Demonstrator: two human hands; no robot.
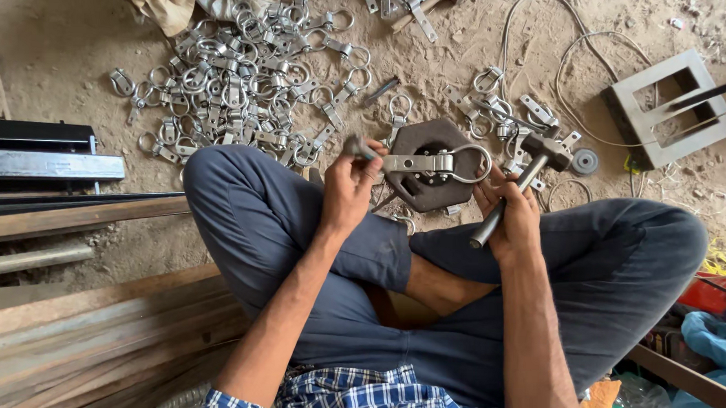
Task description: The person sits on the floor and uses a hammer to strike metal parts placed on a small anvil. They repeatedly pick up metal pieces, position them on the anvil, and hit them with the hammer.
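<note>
The dusty dirt floor is brown and rough. Long rusty metal bars lie at its near left edge. A big heap of shiny ring clamps sits at the far edge, all loops and flat strips. A square grey metal frame rests near the far right corner. In the middle, just past the crossed legs, sits a dark six-sided iron block, thick and dull. One silver ring clamp lies on top of it. The left hand has its fingers closed around the clamp's flat end. The right hand has its fingers wrapped tight around a hammer with a smooth round steel handle and a chunky dark head.
</note>
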